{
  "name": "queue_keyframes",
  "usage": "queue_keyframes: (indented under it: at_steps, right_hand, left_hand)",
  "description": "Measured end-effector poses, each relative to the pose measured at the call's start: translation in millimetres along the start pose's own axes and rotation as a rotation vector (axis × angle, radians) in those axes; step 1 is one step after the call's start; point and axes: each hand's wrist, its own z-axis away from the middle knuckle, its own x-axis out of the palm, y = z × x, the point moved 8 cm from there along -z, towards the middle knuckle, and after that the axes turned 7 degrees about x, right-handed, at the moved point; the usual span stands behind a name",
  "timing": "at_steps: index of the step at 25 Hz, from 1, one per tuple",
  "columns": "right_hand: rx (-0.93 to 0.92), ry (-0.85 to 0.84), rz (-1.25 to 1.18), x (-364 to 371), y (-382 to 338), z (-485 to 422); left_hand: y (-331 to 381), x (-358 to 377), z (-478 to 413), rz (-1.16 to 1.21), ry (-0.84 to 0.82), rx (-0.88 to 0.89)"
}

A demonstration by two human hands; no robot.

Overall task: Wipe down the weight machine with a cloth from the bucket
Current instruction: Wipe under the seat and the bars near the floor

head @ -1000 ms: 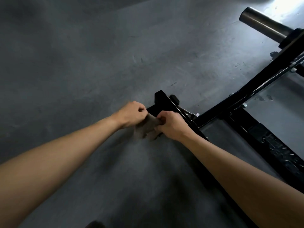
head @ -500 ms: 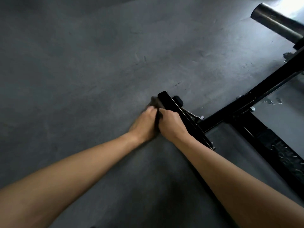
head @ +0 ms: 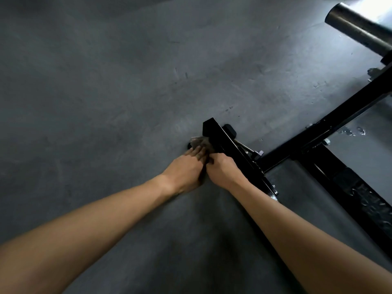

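Nearest to you, both your forearms [head: 297,230] reach in from the bottom corners over the grey floor [head: 106,81] and meet near the middle. Your left hand [head: 185,171] lies low by the floor with a slack grip: the fingers are stretched almost straight and press flat on the cloth [head: 201,143]. Your right hand [head: 222,171] sits just right of it, touching it. Its grip is closed, with the fingers curled in. They appear to pinch the near edge of the cloth, though the fingertips are hidden under the knuckles.

The cloth is a crumpled grey-brown wad. It is held against the left side of a black square bar [head: 231,149] of the weight machine [head: 314,145], close to the bar's far end and down by the floor. Just beyond that end is a black rubber foot [head: 230,130].

To the right, a long black cross beam [head: 339,119] climbs toward the far right. A flat base rail [head: 371,206] with raised lettering runs toward the near right. Farthest off, in the top right corner, a bare steel sleeve [head: 356,26] catches bright light.
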Motion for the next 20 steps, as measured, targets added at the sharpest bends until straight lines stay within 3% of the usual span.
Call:
queue_keyframes:
  at_steps: [5,9,13,16,20]
  right_hand:
    - [-0.092,0.028,-0.043,-13,-23,6]
    - [-0.121,0.120,-0.114,-31,-12,22]
    - [-0.005,0.325,-0.659,-52,-8,33]
    - [0.017,0.527,-0.821,-91,0,29]
    - [-0.088,0.801,-0.737,-140,12,33]
  left_hand:
    - [-19,-15,-24,0.065,-0.200,-0.227]
    - [11,-31,-1,0.075,-0.048,-0.159]
    - [-23,-67,-6,0.495,0.270,-0.379]
    - [-28,-84,-26,0.507,0.440,-0.389]
    - [-15,-71,-54,0.363,0.188,-0.340]
